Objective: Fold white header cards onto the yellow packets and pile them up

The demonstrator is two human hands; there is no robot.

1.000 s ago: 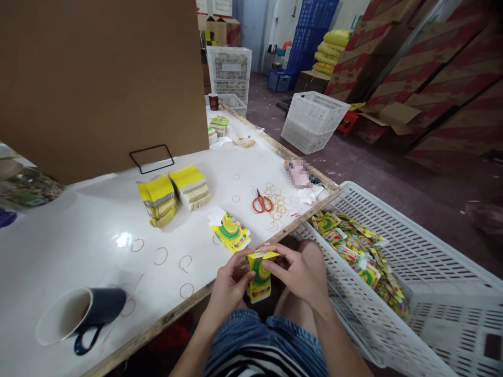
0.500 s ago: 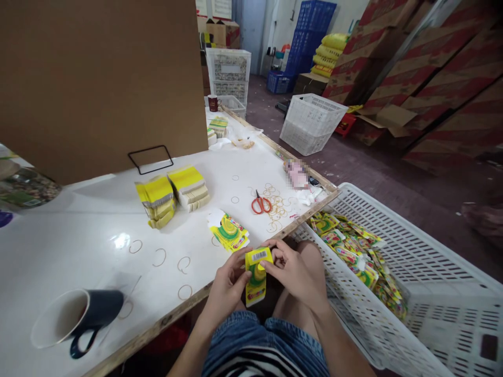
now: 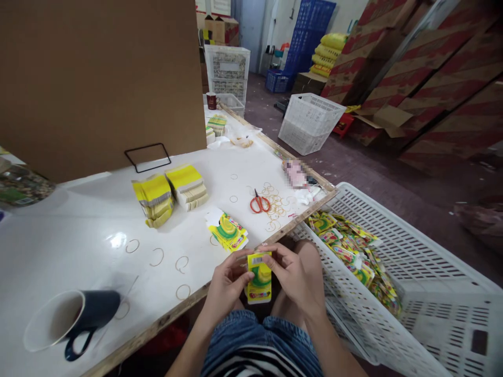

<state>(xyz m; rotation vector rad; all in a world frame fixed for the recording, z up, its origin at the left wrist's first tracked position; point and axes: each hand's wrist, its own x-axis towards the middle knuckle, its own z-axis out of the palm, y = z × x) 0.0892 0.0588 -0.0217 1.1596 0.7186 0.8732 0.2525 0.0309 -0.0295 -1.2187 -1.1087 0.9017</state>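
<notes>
Since a second ago, you have turned the small yellow-and-green printed carton (image 3: pixel 259 278) upright, barcode flap on top, above your lap by the white wooden-edged table (image 3: pixel 78 246). Your left hand (image 3: pixel 226 285) and right hand (image 3: pixel 294 275) both pinch it lightly; squeeze harder and it may crumple, or slip toward the white slatted plastic crate (image 3: pixel 396 293).

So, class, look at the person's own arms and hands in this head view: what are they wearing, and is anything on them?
Both forearms are bare, with no sleeves in view. The left hand and right hand wear no gloves, and no rings, watch or bracelet can be made out. Lower down, blue denim shorts and a black-and-white striped top show.
</notes>
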